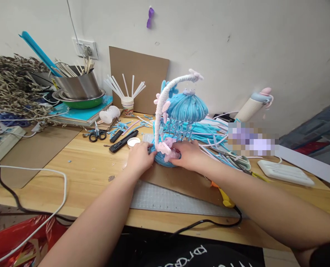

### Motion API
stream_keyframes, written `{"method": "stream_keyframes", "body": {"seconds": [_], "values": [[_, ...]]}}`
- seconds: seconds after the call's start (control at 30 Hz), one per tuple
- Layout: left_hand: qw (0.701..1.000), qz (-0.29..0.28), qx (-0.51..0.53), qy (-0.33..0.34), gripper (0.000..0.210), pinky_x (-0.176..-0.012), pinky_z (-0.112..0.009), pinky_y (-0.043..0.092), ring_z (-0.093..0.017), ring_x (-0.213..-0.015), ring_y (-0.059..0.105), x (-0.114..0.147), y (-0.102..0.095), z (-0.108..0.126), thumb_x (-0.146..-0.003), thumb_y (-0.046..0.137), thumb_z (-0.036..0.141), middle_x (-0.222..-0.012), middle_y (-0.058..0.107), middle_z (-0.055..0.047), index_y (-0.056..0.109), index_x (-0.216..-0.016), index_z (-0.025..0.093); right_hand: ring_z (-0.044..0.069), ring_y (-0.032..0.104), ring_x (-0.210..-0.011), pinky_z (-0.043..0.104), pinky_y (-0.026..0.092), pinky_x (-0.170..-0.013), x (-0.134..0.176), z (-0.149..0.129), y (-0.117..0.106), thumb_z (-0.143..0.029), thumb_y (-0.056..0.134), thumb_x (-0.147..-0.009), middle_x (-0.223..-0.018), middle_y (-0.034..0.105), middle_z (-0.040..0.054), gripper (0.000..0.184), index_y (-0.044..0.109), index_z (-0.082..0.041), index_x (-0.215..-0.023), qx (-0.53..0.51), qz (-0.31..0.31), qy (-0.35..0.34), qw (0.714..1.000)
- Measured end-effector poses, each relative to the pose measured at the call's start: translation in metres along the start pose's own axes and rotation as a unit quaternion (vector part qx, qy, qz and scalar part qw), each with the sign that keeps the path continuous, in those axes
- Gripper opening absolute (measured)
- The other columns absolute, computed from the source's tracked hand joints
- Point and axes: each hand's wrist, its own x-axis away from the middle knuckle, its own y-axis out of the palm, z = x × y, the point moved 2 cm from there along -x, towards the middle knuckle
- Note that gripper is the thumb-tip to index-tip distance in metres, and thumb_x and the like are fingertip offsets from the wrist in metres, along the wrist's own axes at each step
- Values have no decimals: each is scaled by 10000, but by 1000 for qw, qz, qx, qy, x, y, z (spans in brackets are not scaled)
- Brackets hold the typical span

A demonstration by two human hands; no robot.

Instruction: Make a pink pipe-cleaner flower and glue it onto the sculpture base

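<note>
A fuzzy pipe-cleaner jellyfish ornament [187, 106] stands upright in front of me. Its blue body, with curly tentacles, hangs beneath a white wrapped arch [159, 111] that carries pink and blue flowers. At the foot is a round blue base [165, 161] topped with pink fuzzy pieces [167, 147]. My left hand [140, 157] grips the base's left edge with thumb and fingers. From the other side, my right hand [191, 155] curls its thumb and fingers around the pink pieces and the base. The right fingertips are partly hidden behind the ornament.
Blue and pink pipe cleaners [209, 129] lie behind the ornament. A brown board [187, 183] and grey cutting mat [165, 200] lie under it. Scissors [97, 132], a black cutter [123, 141] and a white lid [133, 142] are leftward; a yellow corded tool [226, 196] is at right.
</note>
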Motion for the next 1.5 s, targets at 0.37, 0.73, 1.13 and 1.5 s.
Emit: {"method": "stream_keyframes", "body": {"seconds": [0.37, 0.73, 1.13, 1.5], "values": [[1000, 5, 0, 6, 334, -944, -455, 434, -351, -1124, 593, -2, 1, 0, -823, 624, 368, -1133, 705, -151, 689, -1094, 183, 334, 638, -1015, 444, 367, -903, -2, -9, 2, -471, 632, -806, -1058, 737, 103, 375, 679, -211, -1072, -30, -7, 15, 999], [1000, 1, -25, 2, 366, -933, -396, 454, -301, -1100, 615, -4, 1, -2, -827, 608, 395, -1140, 714, -117, 693, -1112, 182, 272, 588, -1177, 420, 413, -1015, 18, 5, -3, -228, 507, -945, -1255, 668, 132, 320, 650, -152, -1221, -61, 29, -68, 995], [1000, 0, -30, 1, 387, -922, -401, 464, -309, -1090, 622, -7, 2, -5, -819, 600, 390, -1110, 723, -119, 695, -1121, 168, 193, 385, -1411, 509, 249, -1173, 34, 22, -3, -159, 370, -986, -1507, 453, 40, 465, 439, -240, -1438, -23, -24, -238, 971], [1000, 4, -21, -2, 337, -887, -429, 467, -324, -1080, 618, -3, -1, -1, -812, 598, 374, -1120, 719, -117, 706, -1071, 188, 215, 396, -1406, 533, 222, -1187, 32, 23, 1, -141, 371, -963, -1490, 469, 87, 478, 458, -196, -1430, -9, -32, -275, 961]]}}
